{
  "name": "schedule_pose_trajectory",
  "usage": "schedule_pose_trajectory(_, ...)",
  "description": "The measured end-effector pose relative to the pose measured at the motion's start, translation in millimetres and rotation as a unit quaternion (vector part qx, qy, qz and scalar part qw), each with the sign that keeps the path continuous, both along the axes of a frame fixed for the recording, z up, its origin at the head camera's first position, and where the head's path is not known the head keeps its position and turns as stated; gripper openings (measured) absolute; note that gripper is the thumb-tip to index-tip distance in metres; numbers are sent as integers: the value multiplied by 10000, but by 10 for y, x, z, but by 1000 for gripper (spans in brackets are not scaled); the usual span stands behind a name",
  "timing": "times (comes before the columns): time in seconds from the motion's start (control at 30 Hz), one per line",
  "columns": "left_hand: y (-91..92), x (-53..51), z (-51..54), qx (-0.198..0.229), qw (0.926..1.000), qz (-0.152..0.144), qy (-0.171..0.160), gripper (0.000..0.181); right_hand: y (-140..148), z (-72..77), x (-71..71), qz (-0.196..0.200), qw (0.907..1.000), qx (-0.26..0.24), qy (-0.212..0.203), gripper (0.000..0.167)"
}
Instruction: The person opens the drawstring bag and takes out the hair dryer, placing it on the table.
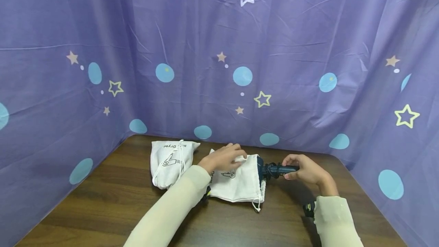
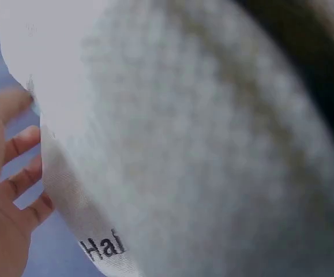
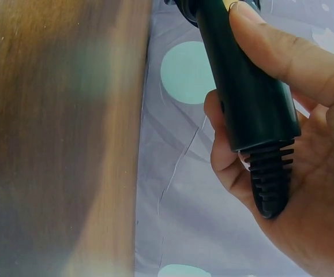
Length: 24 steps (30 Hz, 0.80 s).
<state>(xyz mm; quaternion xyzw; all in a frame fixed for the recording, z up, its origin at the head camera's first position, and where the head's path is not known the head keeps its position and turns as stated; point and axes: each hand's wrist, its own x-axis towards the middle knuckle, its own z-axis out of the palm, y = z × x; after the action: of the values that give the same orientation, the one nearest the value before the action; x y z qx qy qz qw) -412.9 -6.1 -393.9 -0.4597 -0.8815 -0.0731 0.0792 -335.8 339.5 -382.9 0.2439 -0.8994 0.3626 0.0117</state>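
Observation:
A white drawstring bag (image 1: 231, 186) lies on the table with a dark hair dryer (image 1: 284, 169) partly inside it. The dryer's handle, wound with black cord, sticks out to the right. My right hand (image 1: 306, 169) pinches the handle's end; in the right wrist view the thumb (image 3: 270, 43) lies along the dark handle (image 3: 241, 81), above its ribbed cord sleeve (image 3: 269, 179). My left hand (image 1: 224, 157) lies over the bag's far side, fingers spread. In the left wrist view the fingers (image 2: 22, 179) touch the edge of the pale cloth, which hides part of them.
A second white drawstring bag (image 1: 168, 163), printed with a dryer picture, stands closed and bulging to the left, beside my left forearm. The brown wooden table (image 1: 113, 201) is bordered by a purple patterned curtain (image 1: 205, 113) at the back and sides.

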Motion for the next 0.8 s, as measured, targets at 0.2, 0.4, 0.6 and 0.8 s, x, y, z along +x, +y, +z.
schedule_pose_trajectory(0.2,69,120,42,199,9987,-469,49,41,21,9,9,-55,9999,95,-44,33)
schedule_pose_trajectory(0.4,158,138,68,247,9986,-447,-98,39,19,14,26,-80,9999,25,-87,33)
schedule_pose_trajectory(0.6,194,58,16,197,9994,114,-278,37,8,-5,22,-38,9998,-71,-206,34)
schedule_pose_trajectory(0.8,172,7,-31,166,9990,361,-201,42,9,-9,11,-46,9999,-5,-99,34)
